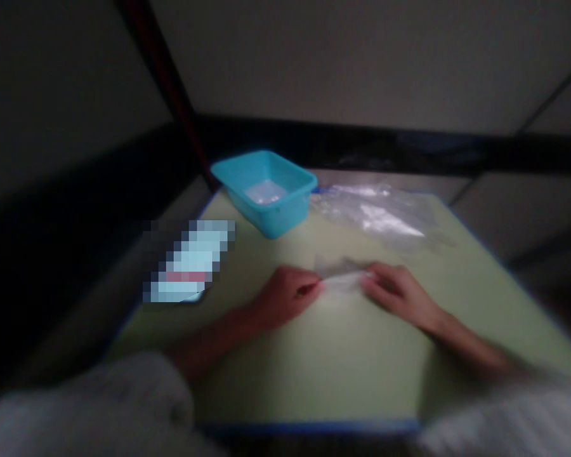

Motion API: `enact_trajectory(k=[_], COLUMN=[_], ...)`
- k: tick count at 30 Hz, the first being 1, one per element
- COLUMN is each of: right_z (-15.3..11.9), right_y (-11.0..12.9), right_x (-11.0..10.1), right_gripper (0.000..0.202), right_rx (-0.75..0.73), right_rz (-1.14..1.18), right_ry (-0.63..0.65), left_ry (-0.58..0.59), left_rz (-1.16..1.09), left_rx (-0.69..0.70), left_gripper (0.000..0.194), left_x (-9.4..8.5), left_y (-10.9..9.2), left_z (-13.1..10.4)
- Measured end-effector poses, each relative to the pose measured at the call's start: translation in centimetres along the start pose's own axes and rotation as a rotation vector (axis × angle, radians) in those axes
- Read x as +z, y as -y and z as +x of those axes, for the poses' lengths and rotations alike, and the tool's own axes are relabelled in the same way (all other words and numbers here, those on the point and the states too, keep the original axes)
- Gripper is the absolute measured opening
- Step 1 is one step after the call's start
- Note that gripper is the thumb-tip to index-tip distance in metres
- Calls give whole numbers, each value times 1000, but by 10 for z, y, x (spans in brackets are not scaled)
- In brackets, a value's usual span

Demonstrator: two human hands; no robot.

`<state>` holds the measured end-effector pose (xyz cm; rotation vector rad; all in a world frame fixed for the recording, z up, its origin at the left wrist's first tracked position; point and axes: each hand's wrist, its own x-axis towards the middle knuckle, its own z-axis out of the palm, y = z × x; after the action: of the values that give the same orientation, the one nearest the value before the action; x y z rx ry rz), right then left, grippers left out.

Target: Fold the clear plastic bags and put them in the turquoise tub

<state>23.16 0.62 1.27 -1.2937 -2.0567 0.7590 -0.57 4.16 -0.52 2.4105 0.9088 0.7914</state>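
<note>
A small clear plastic bag [341,279] is stretched between my two hands, just over the middle of the table. My left hand [292,293] pinches its left edge with thumb and fingertips. On the other side my right hand [393,289] grips the right edge in the same way. The bag looks thin and see-through, with a whitish band across it; blur hides finer detail. Beyond my hands lies a heap of clear plastic bags [380,212].
A turquoise plastic basin [285,219] stands at the back left of the yellow-green table [314,381], with something pale and clear inside. Left of my hands lies a pixelated phone-like object [195,260]. The table has a blue edge. A wall rises behind it.
</note>
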Motion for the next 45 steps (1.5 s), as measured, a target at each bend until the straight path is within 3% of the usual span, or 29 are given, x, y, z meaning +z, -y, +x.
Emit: enact_trajectory(k=[3,7,11,18,22,26,30,36,39,45], right_z=[8,17,21,22,22,20,14,5,2,0], right_y=[1,-2,-4,-6,-12,-12,-1,15,14,11], right_x=[3,8,12,18,20,18,16,36,46,48], right_gripper=[26,20,16,31,34,24,13,47,63,75], right_rx=[83,143,211,255,240,178,-19,-264,-281,-216], right_rz=[121,187,245,288,280,172,-220,-546,-634,-682], right_ry=[-31,-65,-118,-188,-194,-252,-336,-18,51,117], left_ry=[-16,-74,-112,-122,-115,-112,-128,-99,-98,-99], left_rz=[-168,-359,-412,-455,-482,-496,-514,-552,-546,-522], left_rx=[-205,-333,-396,-416,-442,-450,-439,-466,-476,-477], left_gripper=[29,6,33,52,53,49,44,51,51,44], left_x=[4,9,12,15,14,15,17,17,16,16], left_y=[2,4,3,10,12,13,15,15,13,13], left_z=[6,9,9,11,13,13,14,16,17,18])
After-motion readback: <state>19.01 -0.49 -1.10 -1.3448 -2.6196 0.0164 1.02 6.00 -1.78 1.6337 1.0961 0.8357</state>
